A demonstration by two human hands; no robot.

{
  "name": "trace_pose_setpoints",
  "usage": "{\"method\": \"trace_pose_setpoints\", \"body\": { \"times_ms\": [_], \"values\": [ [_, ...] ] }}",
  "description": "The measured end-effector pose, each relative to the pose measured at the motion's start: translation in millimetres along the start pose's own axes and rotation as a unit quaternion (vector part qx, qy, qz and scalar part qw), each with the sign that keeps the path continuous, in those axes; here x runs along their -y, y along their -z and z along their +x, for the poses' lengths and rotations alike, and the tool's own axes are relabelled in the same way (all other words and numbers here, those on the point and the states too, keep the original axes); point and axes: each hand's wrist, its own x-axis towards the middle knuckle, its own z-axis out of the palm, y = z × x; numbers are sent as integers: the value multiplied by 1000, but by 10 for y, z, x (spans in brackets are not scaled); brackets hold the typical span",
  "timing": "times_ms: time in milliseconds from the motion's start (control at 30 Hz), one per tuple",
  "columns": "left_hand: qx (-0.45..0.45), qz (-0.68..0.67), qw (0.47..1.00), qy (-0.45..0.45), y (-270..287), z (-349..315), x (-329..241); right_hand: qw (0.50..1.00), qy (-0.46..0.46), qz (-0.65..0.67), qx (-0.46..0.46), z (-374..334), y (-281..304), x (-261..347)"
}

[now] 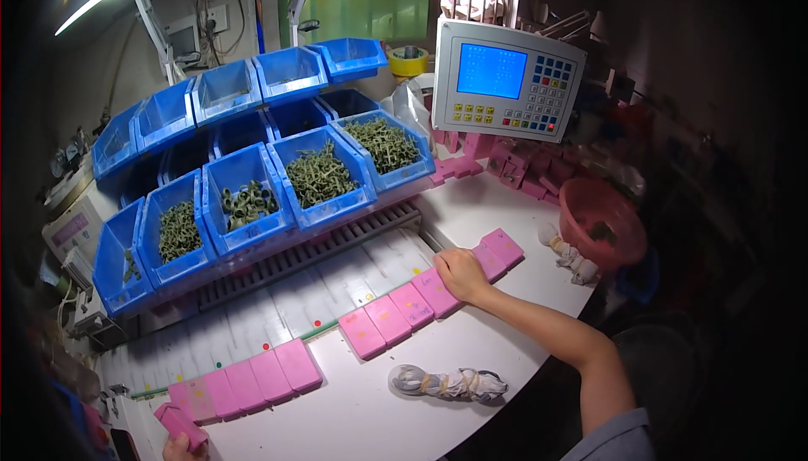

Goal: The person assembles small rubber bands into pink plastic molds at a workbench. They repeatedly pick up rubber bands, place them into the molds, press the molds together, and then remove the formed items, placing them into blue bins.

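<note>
My left hand at the lower left edge is closed around a pink block, held tilted near the end of a row. That row of several pink blocks lies along the green front edge of a white slotted tray. My right hand rests curled on a second row of pink blocks farther right. Its fingertips are hidden, so I cannot see whether a block is gripped in it. Some of these blocks bear handwritten marks. A gap separates the two rows.
Tiered blue bins, several with small greenish parts, stand behind the tray. A control panel with a lit screen is at the back right. A cloth bundle lies in front; a red basin stands at right.
</note>
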Motion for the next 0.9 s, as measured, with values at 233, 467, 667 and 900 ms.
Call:
{"method": "trace_pose_setpoints", "body": {
  "times_ms": [233, 467, 667, 900],
  "values": [
    [-55, 29, 998, -27, -216, -68, 89, 1000, 4, -4, -27, 11, 39, -103],
    [-58, 110, 983, -137, 79, 307, -439, 1000, 10, -6, 6, 12, -208, -222],
    [-120, 275, 940, -160, 88, 1091, -996, 998, -55, 18, 12, -52, 47, -440],
    [-285, 571, 732, -239, 503, 1800, -1081, 998, -31, 58, 16, -7, -34, -410]
  ]
}}
